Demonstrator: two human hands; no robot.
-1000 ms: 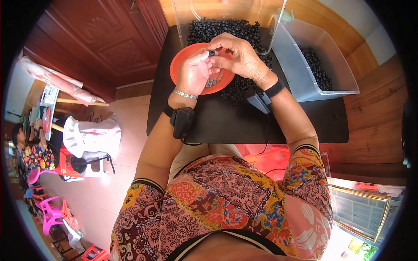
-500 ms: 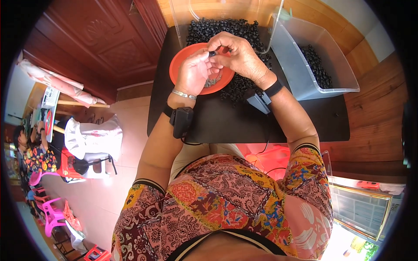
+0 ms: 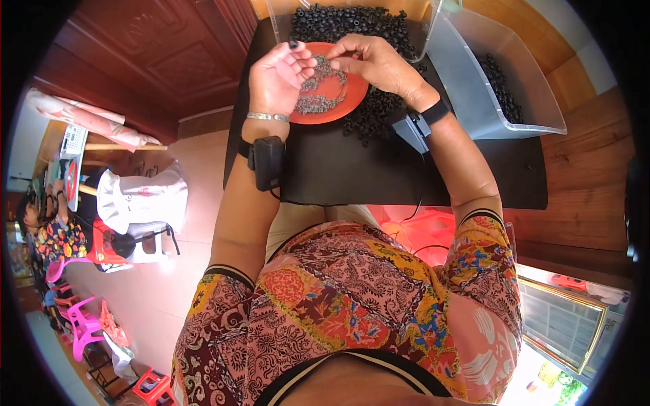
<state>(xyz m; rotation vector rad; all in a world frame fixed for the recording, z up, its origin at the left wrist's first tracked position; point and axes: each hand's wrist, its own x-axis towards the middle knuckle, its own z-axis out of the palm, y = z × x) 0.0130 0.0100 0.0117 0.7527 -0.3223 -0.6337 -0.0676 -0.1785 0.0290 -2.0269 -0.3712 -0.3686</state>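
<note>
Over the left edge of an orange-red dish is my left hand, palm up, pinching a small black ring-like part between thumb and finger. The dish holds many tiny silvery pieces. My right hand hovers above the dish's right side with thumb and forefinger brought together. Whatever may be in that pinch is too small to make out. The two hands are apart.
Loose black parts lie beside the dish on the black tabletop. More fill a clear bin at the back. A grey plastic tub with black parts stands right. Another person sits far left.
My hands have separated: the left moved left, keeping the black part, while the right stays over the dish, its pinch now near the silvery pieces. More of the dish shows.
</note>
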